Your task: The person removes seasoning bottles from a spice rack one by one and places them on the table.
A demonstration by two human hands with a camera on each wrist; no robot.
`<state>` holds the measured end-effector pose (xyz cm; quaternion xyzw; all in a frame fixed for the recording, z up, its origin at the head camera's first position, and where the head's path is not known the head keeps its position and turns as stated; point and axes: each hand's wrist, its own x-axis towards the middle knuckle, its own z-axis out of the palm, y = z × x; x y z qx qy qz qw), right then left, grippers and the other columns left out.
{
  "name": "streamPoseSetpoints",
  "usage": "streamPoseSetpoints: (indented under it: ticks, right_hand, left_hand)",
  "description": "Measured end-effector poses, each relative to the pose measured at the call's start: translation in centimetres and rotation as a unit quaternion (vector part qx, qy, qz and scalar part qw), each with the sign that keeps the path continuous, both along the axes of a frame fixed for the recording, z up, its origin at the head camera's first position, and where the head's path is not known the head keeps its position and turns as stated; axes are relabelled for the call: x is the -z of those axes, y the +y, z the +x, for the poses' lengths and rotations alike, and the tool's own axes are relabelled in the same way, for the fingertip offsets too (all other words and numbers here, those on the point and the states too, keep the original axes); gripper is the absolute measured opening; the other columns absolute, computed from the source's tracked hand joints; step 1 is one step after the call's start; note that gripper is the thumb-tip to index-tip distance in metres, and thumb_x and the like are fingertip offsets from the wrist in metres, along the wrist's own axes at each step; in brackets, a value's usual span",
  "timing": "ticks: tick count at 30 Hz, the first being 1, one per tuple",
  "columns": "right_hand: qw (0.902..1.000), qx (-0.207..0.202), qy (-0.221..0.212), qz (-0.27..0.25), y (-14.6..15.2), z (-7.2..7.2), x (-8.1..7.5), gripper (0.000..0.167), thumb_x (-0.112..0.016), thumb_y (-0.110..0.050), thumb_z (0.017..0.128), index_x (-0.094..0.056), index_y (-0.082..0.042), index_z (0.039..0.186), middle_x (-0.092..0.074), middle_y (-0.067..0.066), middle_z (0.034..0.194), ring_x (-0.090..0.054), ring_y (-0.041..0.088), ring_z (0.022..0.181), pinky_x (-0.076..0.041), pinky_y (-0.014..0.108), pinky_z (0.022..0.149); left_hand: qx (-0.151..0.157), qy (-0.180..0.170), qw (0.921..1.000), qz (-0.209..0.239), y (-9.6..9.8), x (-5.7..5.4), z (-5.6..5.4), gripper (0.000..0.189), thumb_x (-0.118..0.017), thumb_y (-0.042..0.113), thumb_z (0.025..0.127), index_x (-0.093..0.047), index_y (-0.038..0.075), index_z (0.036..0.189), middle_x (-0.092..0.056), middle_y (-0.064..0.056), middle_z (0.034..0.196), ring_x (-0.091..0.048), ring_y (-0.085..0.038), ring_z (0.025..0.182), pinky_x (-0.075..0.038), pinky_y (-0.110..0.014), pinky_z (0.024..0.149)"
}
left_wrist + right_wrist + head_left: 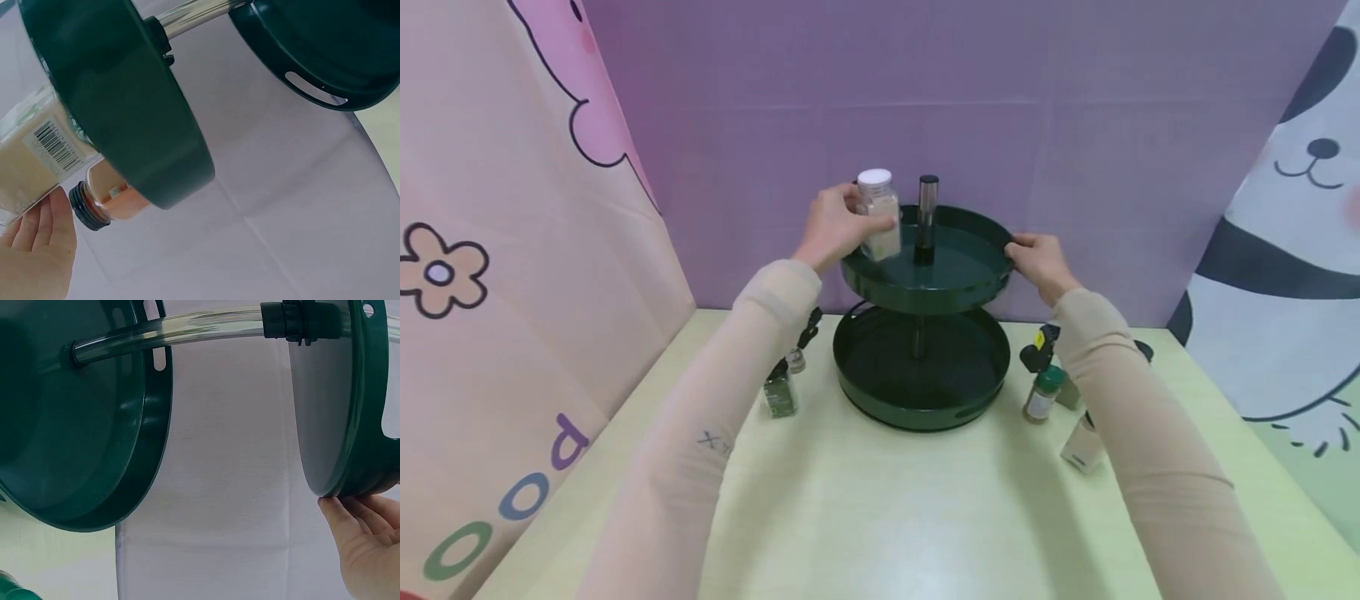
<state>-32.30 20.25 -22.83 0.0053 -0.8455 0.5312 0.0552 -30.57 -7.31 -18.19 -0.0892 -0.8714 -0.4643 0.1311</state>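
My left hand [838,225] grips a clear spice jar [880,218] with a white lid and pale contents, holding it over the left side of the upper tray [958,250]. A barcode label shows on this jar in the left wrist view. Close to the fingers there, a second jar [97,203] with a dark lid and orange contents is partly hidden by the tray's wall. At the tray's right rim my right hand [1041,262] pinches the edge, thumb and fingers meeting the wall. Below, the dark green lower tray [925,408] bears nothing visible.
A metal post [928,208] joins both tiers of the stand. Left of it on the table are a jar of green flakes [781,397] and a small jar [795,360]. To the right stand a green-capped jar [1041,396] and a pale container [1082,446]. A purple backdrop [760,208] hangs behind.
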Motion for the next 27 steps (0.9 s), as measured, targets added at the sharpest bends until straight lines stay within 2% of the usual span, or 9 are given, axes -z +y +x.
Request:
streamPoseSetpoints:
  ticks: [5, 11, 17, 22, 27]
  right_hand:
    - [1.0, -0.001, -0.003, 0.001, 0.1, -0.1, 0.1, 0.046, -0.038, -0.01, 0.093, -0.035, 0.004, 0.137, -0.036, 0.021, 0.142, -0.039, 0.028, 0.128, -0.036, 0.037, 0.104]
    - [1.0, -0.001, -0.001, 0.002, -0.2, -0.2, 0.2, 0.046, -0.039, -0.009, 0.092, -0.036, 0.004, 0.137, -0.036, 0.021, 0.142, -0.039, 0.027, 0.128, -0.036, 0.037, 0.104]
    - [1.0, -0.003, 0.001, -0.001, -0.6, -0.3, 0.2, 0.046, -0.038, -0.009, 0.092, -0.037, 0.004, 0.136, -0.038, 0.021, 0.141, -0.04, 0.027, 0.127, -0.036, 0.037, 0.104]
    - [1.0, -0.006, 0.001, 0.002, -0.5, -0.4, 0.2, 0.046, -0.038, -0.01, 0.092, -0.037, 0.003, 0.136, -0.039, 0.021, 0.14, -0.04, 0.026, 0.126, -0.036, 0.037, 0.104]
    - [0.9999, -0.014, 0.0, 0.009, -0.5, -0.3, 0.2, 0.045, -0.037, -0.01, 0.093, -0.037, 0.003, 0.136, -0.037, 0.021, 0.141, -0.038, 0.027, 0.128, -0.035, 0.039, 0.104]
  left_hand:
    - [-0.006, -0.006, 0.9996, 0.025, -0.6, -0.5, 0.2, 0.056, -0.075, 0.039, 0.072, -0.054, 0.013, 0.117, -0.059, -0.002, 0.112, -0.054, -0.013, 0.099, -0.048, -0.029, 0.083]
    - [-0.025, -0.009, 0.9992, 0.03, -1.9, -0.9, 0.8, 0.052, -0.074, 0.04, 0.072, -0.055, 0.013, 0.113, -0.058, -0.002, 0.11, -0.053, -0.014, 0.098, -0.048, -0.03, 0.081]
    - [-0.041, -0.007, 0.9985, 0.036, -4.3, -1.2, 1.5, 0.051, -0.074, 0.04, 0.073, -0.055, 0.013, 0.111, -0.059, -0.002, 0.112, -0.054, -0.014, 0.099, -0.049, -0.031, 0.082]
    - [-0.053, 0.002, 0.9979, 0.038, -6.2, -1.0, 2.1, 0.051, -0.073, 0.039, 0.074, -0.056, 0.012, 0.113, -0.059, -0.004, 0.112, -0.054, -0.015, 0.101, -0.048, -0.032, 0.084]
    - [-0.066, 0.0, 0.9972, 0.034, -7.9, -0.1, 2.5, 0.057, -0.073, 0.038, 0.075, -0.053, 0.012, 0.121, -0.059, -0.005, 0.116, -0.053, -0.016, 0.104, -0.047, -0.033, 0.088]
